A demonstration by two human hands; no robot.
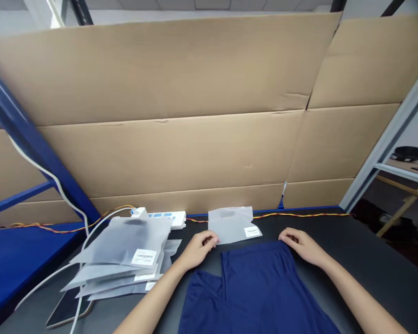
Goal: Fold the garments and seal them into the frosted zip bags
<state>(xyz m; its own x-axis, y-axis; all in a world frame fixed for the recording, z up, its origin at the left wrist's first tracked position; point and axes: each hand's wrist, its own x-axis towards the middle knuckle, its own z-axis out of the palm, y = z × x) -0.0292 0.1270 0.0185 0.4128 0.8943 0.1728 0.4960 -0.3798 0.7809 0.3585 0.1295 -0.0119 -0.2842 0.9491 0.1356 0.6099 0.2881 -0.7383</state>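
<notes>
A navy blue garment (261,283) with a gathered waistband lies on the dark table, partly folded over at its left side and cut off by the lower edge of the view. At the waistband's far right corner, my right hand (301,246) is closed in a pinch on the cloth. My left hand (200,248) has its fingers curled together, with nothing visible in them, left of the waistband. Its fingertips are right beside, perhaps touching, the left edge of a frosted plastic bag (230,225) with a white barcode label. That bag lies flat beyond the garment.
Frosted bags with labels (125,241) are stacked on the left, partly over a phone (69,306). Behind them are a white power strip (174,219) and white cables (57,183). A cardboard wall (195,153) closes the back; a blue post (38,139) rises at left.
</notes>
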